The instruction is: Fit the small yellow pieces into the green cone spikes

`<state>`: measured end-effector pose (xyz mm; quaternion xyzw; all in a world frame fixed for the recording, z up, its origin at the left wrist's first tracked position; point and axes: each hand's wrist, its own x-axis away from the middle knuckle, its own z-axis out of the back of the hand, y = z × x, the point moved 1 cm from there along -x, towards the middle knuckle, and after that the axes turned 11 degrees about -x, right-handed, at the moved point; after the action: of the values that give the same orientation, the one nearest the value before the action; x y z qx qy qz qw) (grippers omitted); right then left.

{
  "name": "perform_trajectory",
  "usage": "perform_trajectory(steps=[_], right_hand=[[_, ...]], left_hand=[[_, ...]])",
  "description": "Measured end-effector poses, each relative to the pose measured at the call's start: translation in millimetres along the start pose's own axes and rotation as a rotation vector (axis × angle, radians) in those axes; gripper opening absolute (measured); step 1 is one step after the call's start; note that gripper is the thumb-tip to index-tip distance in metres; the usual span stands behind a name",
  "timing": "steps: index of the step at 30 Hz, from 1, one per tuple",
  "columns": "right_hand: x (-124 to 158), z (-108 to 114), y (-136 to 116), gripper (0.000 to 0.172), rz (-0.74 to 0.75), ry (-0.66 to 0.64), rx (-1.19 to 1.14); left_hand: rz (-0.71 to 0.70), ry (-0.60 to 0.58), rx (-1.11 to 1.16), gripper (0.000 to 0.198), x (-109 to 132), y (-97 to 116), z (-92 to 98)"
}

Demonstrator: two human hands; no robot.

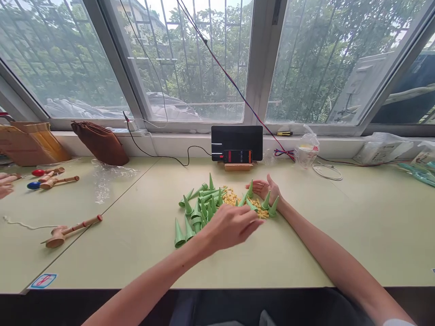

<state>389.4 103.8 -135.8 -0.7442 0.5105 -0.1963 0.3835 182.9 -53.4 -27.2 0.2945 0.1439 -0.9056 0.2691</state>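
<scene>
Green cones [195, 210] are mostly left of the yellow bits [231, 198]. Left hand [234, 225] is in front of the bits, can't tell its grip; right hand [272, 189] is cupped loosely beside them, thumb spread.

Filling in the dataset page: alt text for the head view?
A person's left hand partly blocks the view of green cones and small yellow pieces piled on a pale table; the open right hand is at the pile's right side. A phone stands behind; wooden toys and another person's hand are at far left.
</scene>
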Motion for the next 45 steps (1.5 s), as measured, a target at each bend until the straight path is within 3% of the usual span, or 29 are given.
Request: perform_trajectory(steps=[3,6,8,10,13,17,22,30,34,38,40,43,45], right_hand=[[0,-1,0,0.072,-0.007,0.008,0.011],[0,-1,0,0.073,-0.006,0.022,0.015],[1,0,1,0.074,-0.005,0.027,0.019],[1,1,1,0.074,-0.006,0.028,0.022],[0,3,2,0.072,-0.006,0.032,0.019],[0,3,1,0.07,-0.002,0.024,0.024],[0,2,0,0.069,-0.001,0.031,0.038],[2,1,0,0.07,0.002,0.048,0.047],[3,1,-1,0.072,0.004,0.066,0.039],[4,1,-2,0.072,-0.007,0.064,0.047],[5,0,-2,0.071,-0.011,0.057,0.054],[5,0,-2,0.07,-0.009,0.051,0.064],[5,0,-1,0.07,-0.007,0.055,0.065]], left_hand=[[0.336,0.186,0.105,0.042,11,-57,47.7],[0.728,0.191,0.127,0.035,31,-127,64.3],[0.854,0.043,0.301,0.038,47,-169,52.7],[0.919,-0.058,0.465,0.045,61,-200,28.9],[0.948,-0.178,0.636,0.063,72,-220,-13.9],[0.928,-0.232,0.801,0.077,71,-219,-52.2],[0.944,-0.219,0.863,0.078,77,-219,-56.6],[0.968,-0.152,0.871,0.071,88,-207,-40.4],[1.029,0.073,0.78,0.064,84,-206,-29.3],[1.099,0.277,0.482,0.05,89,-197,-2.3],[1.048,0.266,0.258,0.041,98,-181,16.2],[0.883,0.155,-0.03,0.043,121,-145,40.9],[0.66,0.041,-0.115,0.046,137,-117,49.4]])
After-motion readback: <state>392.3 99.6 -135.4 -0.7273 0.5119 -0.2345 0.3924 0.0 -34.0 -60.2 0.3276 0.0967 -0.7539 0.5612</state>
